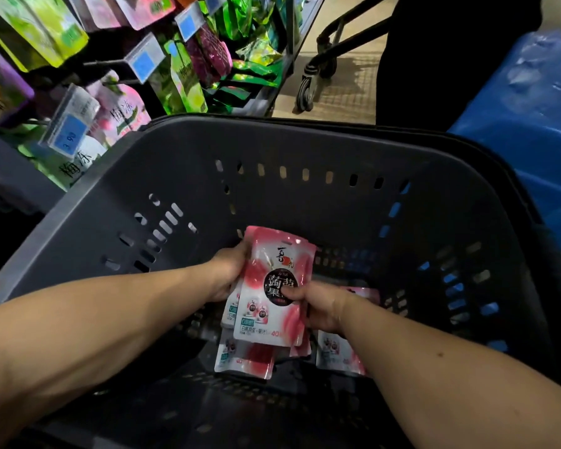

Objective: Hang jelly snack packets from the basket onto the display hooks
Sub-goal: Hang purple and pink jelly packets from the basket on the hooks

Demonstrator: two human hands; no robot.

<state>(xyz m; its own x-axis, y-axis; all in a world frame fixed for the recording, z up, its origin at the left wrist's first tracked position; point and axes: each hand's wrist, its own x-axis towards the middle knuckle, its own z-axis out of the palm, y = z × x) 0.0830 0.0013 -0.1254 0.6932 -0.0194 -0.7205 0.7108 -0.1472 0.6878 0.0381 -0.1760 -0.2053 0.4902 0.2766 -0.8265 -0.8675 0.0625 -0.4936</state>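
Both my hands are down inside a dark grey plastic basket point(182, 176). My left hand point(229, 273) grips the left edge of a small stack of pink-and-white jelly packets point(272, 286). My right hand point(318, 306) pinches the front packet with its thumb on the black round label. More of the same packets lie on the basket floor: one below the stack point(243, 358), another at the right point(337, 354). The display hooks point(110, 63) with blue price tags stick out of the rack at upper left, hung with other snack packets.
The rack at upper left carries green, purple and pink packets point(123, 108). A blue crate point(531, 102) stands at the right. A trolley wheel point(308, 92) and a person in dark clothing point(434, 59) are beyond the basket on the tan floor.
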